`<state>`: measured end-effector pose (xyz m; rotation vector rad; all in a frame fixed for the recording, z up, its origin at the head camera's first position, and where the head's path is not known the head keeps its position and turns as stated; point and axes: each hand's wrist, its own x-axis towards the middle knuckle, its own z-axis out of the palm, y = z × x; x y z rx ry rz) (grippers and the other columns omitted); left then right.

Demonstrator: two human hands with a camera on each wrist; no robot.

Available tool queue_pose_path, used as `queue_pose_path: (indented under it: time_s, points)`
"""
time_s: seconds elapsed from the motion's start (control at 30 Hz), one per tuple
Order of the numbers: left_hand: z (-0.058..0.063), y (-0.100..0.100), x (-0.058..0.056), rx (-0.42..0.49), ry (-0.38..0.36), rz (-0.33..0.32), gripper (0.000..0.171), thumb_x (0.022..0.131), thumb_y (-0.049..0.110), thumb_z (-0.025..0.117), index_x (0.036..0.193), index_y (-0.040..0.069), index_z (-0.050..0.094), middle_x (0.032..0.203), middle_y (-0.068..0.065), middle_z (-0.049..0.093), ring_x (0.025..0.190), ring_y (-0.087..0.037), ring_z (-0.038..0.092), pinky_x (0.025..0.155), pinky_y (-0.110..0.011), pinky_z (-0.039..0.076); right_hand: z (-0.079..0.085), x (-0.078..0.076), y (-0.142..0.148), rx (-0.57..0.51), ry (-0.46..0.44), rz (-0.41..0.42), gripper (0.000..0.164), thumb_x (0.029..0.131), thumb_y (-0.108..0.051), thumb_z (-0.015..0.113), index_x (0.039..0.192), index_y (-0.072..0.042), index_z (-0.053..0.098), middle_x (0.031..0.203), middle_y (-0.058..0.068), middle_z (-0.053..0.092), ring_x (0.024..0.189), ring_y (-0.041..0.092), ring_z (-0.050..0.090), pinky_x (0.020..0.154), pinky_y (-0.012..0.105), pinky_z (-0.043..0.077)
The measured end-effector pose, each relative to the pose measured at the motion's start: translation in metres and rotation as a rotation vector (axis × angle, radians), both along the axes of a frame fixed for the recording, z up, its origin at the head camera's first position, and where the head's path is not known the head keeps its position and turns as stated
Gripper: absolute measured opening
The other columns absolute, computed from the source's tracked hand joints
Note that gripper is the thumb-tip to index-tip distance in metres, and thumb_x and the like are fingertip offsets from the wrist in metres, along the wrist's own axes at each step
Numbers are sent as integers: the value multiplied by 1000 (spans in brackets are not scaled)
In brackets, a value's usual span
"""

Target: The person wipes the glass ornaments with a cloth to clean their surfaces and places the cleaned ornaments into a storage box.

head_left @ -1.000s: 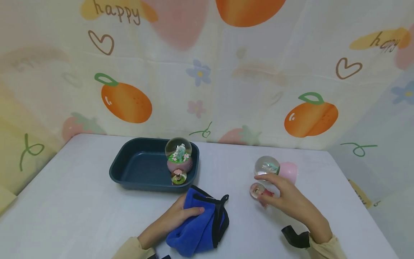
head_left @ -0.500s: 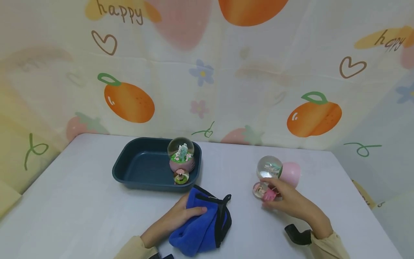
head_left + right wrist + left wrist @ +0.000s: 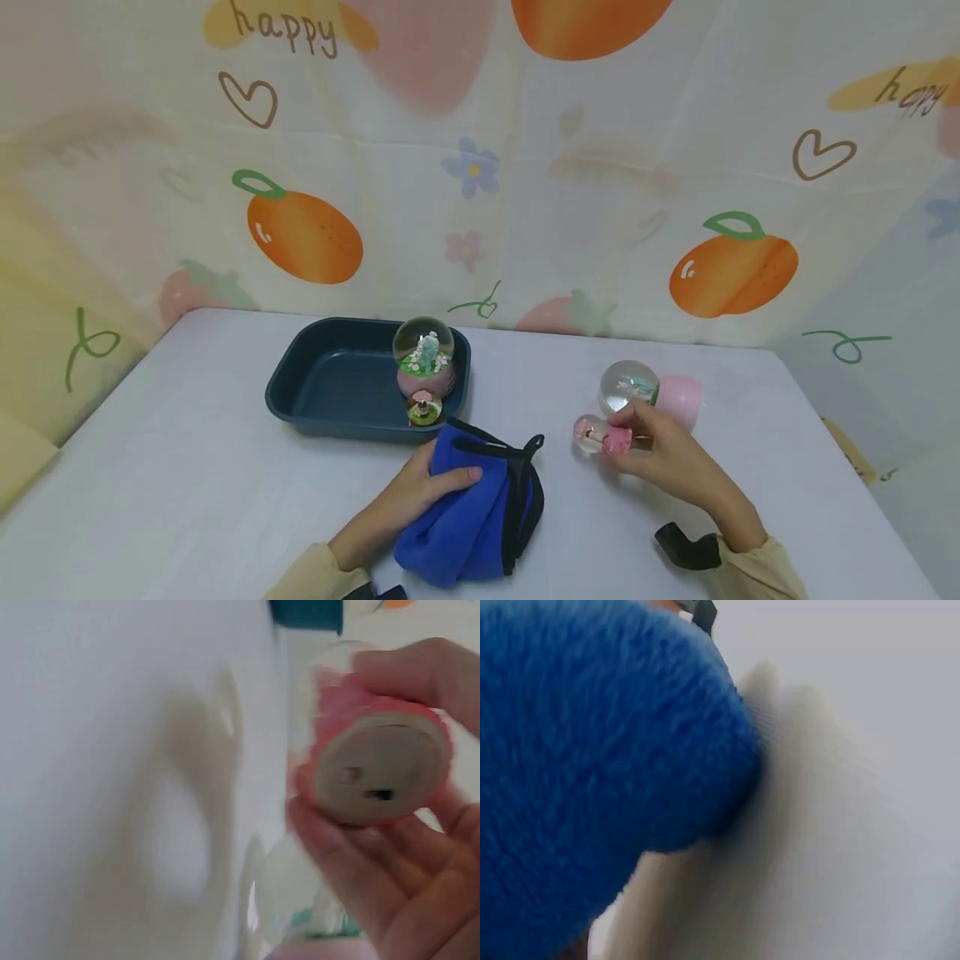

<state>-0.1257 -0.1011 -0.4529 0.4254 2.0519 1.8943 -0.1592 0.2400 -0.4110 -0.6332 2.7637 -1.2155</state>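
Observation:
My left hand point(image 3: 420, 492) grips a folded blue cloth point(image 3: 461, 525) with black trim and a loop, in front of the tray. Its fuzzy blue surface fills much of the left wrist view. My right hand point(image 3: 667, 454) pinches a small snow globe point(image 3: 603, 436) by its pink base, the clear ball pointing left. The right wrist view shows the base's pale round underside, fingers and thumb about its rim, and a shadow on the tabletop beside it. Just behind that hand, a larger snow globe point(image 3: 628, 388) with a pink base lies on its side.
A dark blue tray point(image 3: 330, 429) stands at the back left. At its right end are a large snow globe point(image 3: 425, 358) with a mauve base and a small snow globe point(image 3: 424, 408) in front of it. A printed curtain point(image 3: 570, 192) hangs behind the white table point(image 3: 187, 467).
My right hand has closed on the small snow globe, turned it and brought it up, slightly left. My left hand keeps its grip on the cloth. The view has shifted a little.

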Motion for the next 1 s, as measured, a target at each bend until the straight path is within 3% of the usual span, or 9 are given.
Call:
queue_pose_path:
  time_s: [0.13, 0.3, 0.4, 0.57, 0.67, 0.77, 0.9, 1.0]
  points:
    - [10, -1, 1, 83, -17, 134, 46, 95, 22, 61, 131, -5, 53, 119, -17, 65, 102, -17, 63, 90, -28, 50, 7, 6, -7, -130, 9, 5, 35, 79, -9, 82, 105, -1, 60, 104, 12, 67, 90, 3, 65, 80, 19, 56]
    - [21, 3, 4, 207, -83, 295, 34, 95, 19, 59, 121, -2, 53, 102, -3, 68, 91, -14, 65, 83, -28, 51, 17, 15, -20, -230, -8, 74, 33, 81, -5, 79, 106, 3, 59, 103, 17, 69, 87, 5, 69, 76, 22, 58]
    - [28, 3, 5, 262, -125, 334, 28, 96, 20, 55, 117, 1, 50, 97, 1, 67, 88, -14, 65, 81, -29, 52, 19, 20, -27, -235, 1, 98, 32, 80, -5, 80, 105, 1, 61, 103, 15, 70, 86, 6, 69, 76, 23, 58]
    - [37, 5, 8, 279, -150, 365, 33, 97, 21, 52, 122, 2, 48, 103, -2, 64, 94, -18, 62, 86, -32, 50, 17, 26, -38, -264, -2, 134, 33, 78, -2, 80, 107, -1, 62, 102, 10, 70, 85, 7, 68, 78, 24, 58]
    - [42, 7, 11, 294, -158, 362, 34, 97, 21, 52, 124, 2, 47, 104, -2, 63, 96, -17, 61, 86, -32, 49, 16, 30, -44, -311, -7, 183, 35, 78, 2, 79, 108, -3, 62, 102, 10, 69, 87, 7, 68, 78, 25, 58]
    - [45, 9, 15, 297, -141, 311, 34, 99, 21, 50, 125, -1, 45, 104, 0, 63, 95, -14, 62, 85, -29, 50, 15, 33, -51, -364, -19, 245, 34, 80, 2, 78, 109, -6, 62, 103, 10, 68, 90, 9, 68, 78, 27, 59]
    - [46, 10, 22, 256, -74, 169, 41, 103, 22, 46, 130, -8, 38, 109, -2, 61, 98, -10, 62, 86, -27, 52, 15, 37, -59, -438, -50, 316, 33, 83, 2, 75, 111, -5, 61, 107, 13, 67, 94, 11, 68, 78, 31, 60]
    - [45, 10, 27, 183, -9, 74, 45, 105, 23, 44, 134, -10, 36, 118, -12, 60, 102, -10, 62, 88, -26, 52, 15, 39, -65, -479, -46, 352, 32, 82, 5, 74, 110, -4, 61, 111, 16, 66, 97, 13, 68, 76, 33, 60]
